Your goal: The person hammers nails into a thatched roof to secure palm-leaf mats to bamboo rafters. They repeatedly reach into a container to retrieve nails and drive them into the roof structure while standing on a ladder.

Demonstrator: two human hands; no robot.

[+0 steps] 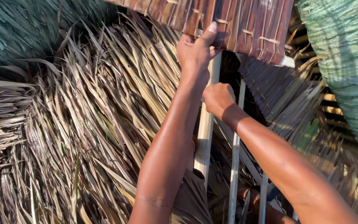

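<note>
My left hand (195, 49) reaches up and grips the lower edge of a brown stitched panel of dried palm leaves (245, 25), thumb pressed on its face. Just below it, my right hand (217, 98) is closed in a fist around something by a pale wooden pole (206, 128); what it holds is hidden. A thinner pale stick (235, 166) runs alongside the pole. Both forearms rise from the bottom of the view.
Heaps of dry, straw-coloured palm leaves (92, 124) cover the left and centre. A green net-like sheet (344, 54) hangs at the right. More thatch panels (278, 95) lie under the brown one. Grey-green leaves (21, 29) fill the upper left corner.
</note>
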